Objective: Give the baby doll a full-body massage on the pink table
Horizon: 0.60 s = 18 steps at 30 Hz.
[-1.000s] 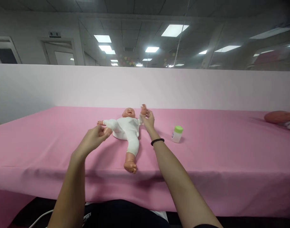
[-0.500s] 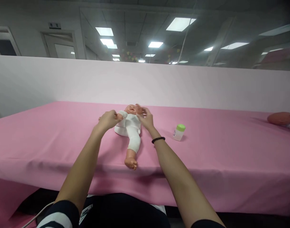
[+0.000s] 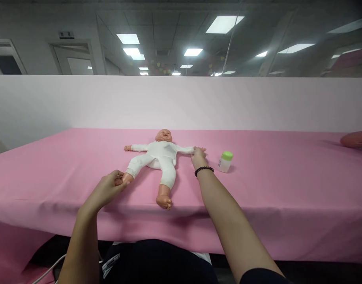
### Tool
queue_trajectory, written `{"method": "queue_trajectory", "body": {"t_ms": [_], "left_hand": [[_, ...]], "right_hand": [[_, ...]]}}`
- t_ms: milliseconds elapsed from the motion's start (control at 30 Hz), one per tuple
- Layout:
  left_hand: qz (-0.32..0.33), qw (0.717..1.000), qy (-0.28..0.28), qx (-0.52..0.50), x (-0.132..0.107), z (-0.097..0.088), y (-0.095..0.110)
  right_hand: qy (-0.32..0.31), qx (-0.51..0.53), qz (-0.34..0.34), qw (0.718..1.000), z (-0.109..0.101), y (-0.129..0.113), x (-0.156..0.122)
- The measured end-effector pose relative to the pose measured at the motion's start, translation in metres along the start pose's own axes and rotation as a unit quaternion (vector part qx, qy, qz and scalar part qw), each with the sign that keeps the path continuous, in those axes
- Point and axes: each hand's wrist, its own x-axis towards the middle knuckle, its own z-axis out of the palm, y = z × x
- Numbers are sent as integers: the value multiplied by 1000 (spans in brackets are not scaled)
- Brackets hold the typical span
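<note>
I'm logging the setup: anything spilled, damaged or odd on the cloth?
Nothing stands out. The doll lies face up, limbs spread. The bottle stands upright, cap on. The object at the right edge is cut off, so I can't judge it.

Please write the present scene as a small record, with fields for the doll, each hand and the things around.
Doll: face up, arms and legs spread, white cloth body
Left hand: holds the doll's left-side foot, as pictured
Right hand: at the doll's right-side wrist, as pictured; grip partly hidden
Bracelet: dark, beaded, on the right wrist
Container: green lid, upright, beyond the right hand, untouched
Surface: pink cloth
</note>
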Motion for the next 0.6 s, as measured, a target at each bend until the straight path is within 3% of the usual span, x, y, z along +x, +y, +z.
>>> {"method": "queue_trajectory", "body": {"t_ms": [100, 200, 233, 300, 367, 400, 433, 467, 533, 600], "left_hand": [[41, 998, 42, 6, 18, 4, 21], [88, 992, 71, 53, 58, 11, 65], [91, 990, 69, 78, 73, 15, 79], [82, 988, 50, 123, 99, 24, 100], [83, 984, 37, 152, 114, 34, 108], [86, 984, 37, 154, 116, 36, 107], [90, 984, 42, 148, 113, 37, 104], [94, 985, 50, 134, 106, 36, 97], [104, 989, 62, 88, 80, 29, 79], [109, 991, 67, 45, 48, 21, 55]], "right_hand": [[-11, 31, -72, 997, 6, -6, -10], [-97, -1, -268, 959, 18, -17, -35], [-146, -39, -338, 929, 21, -18, -43], [-269, -134, -472, 829, 23, -17, -57], [-357, -216, -555, 719, 22, -14, -63], [-370, -237, -573, 692, 21, -12, -64], [-363, -239, -576, 693, 20, -12, -63], [-339, -221, -565, 719, 20, -12, -61], [-258, -151, -498, 814, 18, -15, -53], [-152, -80, -369, 913, 16, -18, -41]]}}
